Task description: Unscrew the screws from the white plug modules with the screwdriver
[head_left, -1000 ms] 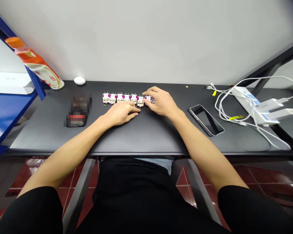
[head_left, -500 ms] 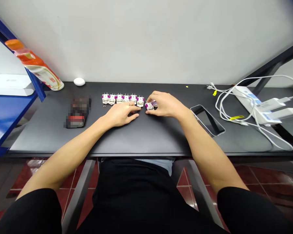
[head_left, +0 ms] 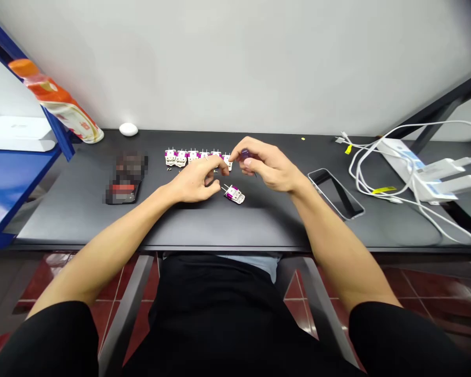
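Observation:
A row of several small white-and-purple plug parts (head_left: 192, 156) stands along the back of the black desk (head_left: 235, 220). One more white-and-purple plug part (head_left: 234, 194) lies apart on its side, nearer me. My right hand (head_left: 267, 167) is raised a little above the desk, its fingers pinched on a small purple piece (head_left: 245, 154). My left hand (head_left: 198, 180) rests on the desk just left of the loose part, fingers curled, thumb and fingertips close together; whether they hold anything I cannot make out.
A smartphone (head_left: 335, 193) lies face up right of my right hand. White cables (head_left: 380, 178) and a power strip (head_left: 416, 167) fill the right end. A blurred dark object (head_left: 126, 178), a white oval item (head_left: 127, 129) and an orange bottle (head_left: 58, 104) are at the left, by a blue shelf (head_left: 8, 178).
My right hand has drawn a plug part out of the row's right end, left it lying nearer me, and lifted with a small purple piece. My left hand has curled slightly.

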Tool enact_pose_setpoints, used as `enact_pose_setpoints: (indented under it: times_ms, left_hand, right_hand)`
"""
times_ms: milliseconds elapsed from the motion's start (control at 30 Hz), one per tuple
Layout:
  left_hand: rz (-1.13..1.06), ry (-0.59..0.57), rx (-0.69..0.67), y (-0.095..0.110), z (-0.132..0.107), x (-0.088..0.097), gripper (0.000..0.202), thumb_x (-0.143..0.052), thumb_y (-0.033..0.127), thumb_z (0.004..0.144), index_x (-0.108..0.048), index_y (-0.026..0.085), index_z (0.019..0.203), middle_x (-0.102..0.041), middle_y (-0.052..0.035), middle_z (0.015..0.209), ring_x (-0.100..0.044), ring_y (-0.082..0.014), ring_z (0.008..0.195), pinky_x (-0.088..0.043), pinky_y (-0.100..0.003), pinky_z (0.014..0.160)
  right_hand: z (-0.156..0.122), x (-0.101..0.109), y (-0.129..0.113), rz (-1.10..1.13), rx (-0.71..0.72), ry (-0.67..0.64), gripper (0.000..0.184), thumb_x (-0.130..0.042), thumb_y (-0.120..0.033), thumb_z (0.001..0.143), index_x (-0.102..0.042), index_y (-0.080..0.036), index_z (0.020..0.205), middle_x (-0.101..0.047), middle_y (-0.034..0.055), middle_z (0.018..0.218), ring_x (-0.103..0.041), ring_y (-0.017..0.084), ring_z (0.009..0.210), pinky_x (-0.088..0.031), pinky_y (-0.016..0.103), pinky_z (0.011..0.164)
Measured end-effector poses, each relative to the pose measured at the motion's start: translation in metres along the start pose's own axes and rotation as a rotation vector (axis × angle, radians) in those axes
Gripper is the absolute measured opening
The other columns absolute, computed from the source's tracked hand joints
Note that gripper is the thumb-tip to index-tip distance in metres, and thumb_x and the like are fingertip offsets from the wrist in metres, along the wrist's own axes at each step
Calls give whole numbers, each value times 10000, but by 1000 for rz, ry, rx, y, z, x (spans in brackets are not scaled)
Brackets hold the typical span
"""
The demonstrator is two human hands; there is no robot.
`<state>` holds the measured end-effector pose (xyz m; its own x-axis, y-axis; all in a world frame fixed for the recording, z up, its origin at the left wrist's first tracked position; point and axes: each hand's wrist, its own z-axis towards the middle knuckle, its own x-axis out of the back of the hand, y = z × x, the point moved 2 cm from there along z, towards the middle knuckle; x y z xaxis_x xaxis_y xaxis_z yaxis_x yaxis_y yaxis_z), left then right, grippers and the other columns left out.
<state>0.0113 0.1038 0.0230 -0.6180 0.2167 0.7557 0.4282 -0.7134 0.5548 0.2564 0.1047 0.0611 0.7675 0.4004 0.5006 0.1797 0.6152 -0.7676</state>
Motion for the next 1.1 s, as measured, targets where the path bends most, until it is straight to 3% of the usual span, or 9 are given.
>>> enact_pose_setpoints:
  times_ms: [100, 233, 300, 367, 500, 600, 900, 1100]
  left_hand:
    - [-22, -75, -61, 3, 0, -2, 276, -701, 338, 984, -751, 215, 1226, -777, -59, 1142, -571, -132, 667, -528, -324, 753]
    - [-2, -142, -89, 3, -1, -13, 442, -755, 495, 1039, -783, 233, 1394, -781, -114, 1483, -612, -116, 673, -533, -315, 750]
    - [17, -175, -87, 2, -1, -19, 434, -752, 500, 1054, -802, 239, 1397, -823, -102, 1418, -649, -132, 697, -530, -312, 768]
    - [55, -207, -77, 2, -1, -21, 403, -758, 485, 1057, -821, 236, 1368, -866, -76, 1235, -683, -158, 742, -504, -304, 760]
    - [176, -208, -18, -1, 0, -15, 371, -788, 455, 1032, -827, 217, 1314, -834, -46, 994, -709, -191, 801, -450, -294, 743]
    - [218, -197, 33, -2, 1, -9, 353, -817, 467, 1001, -827, 209, 1242, -791, -27, 900, -702, -196, 793, -447, -294, 751]
    - [222, -205, 65, 2, 1, -7, 359, -803, 501, 990, -809, 221, 1214, -750, -15, 861, -696, -203, 778, -452, -303, 736]
    - [212, -218, 69, 1, 1, -7, 369, -788, 507, 1007, -805, 217, 1235, -774, -29, 898, -704, -216, 803, -457, -311, 750]
  right_hand:
    - [0, 1, 1, 119, -24, 80, 230, -703, -415, 1105, -813, -275, 1250, -690, 60, 1291, -645, 124, 780, -605, 340, 757]
    - [0, -1, 0, 111, 4, 118, 273, -861, -474, 1020, -880, -294, 1226, -716, 57, 1243, -710, 147, 869, -665, 343, 793]
    - [0, -2, -1, 97, 8, 155, 300, -913, -499, 972, -901, -305, 1200, -712, 45, 1169, -713, 163, 890, -687, 361, 807]
    - [0, -3, 0, 63, -1, 208, 300, -922, -518, 958, -913, -306, 1170, -702, 27, 1051, -680, 160, 831, -674, 370, 778]
    - [2, -4, 3, -71, 23, 312, 239, -914, -515, 959, -928, -289, 1035, -646, -13, 778, -546, 142, 690, -529, 350, 686]
    - [3, -4, 2, -56, 29, 315, 299, -914, -564, 938, -893, -266, 916, -695, -7, 749, -556, 146, 682, -491, 351, 677]
    - [2, -7, -11, -45, -44, 329, 462, -875, -678, 909, -776, -242, 794, -736, 11, 727, -562, 149, 637, -472, 337, 610]
    - [2, -11, -6, -39, -87, 238, 384, -854, -621, 942, -805, -247, 872, -748, 5, 771, -567, 150, 673, -478, 326, 633]
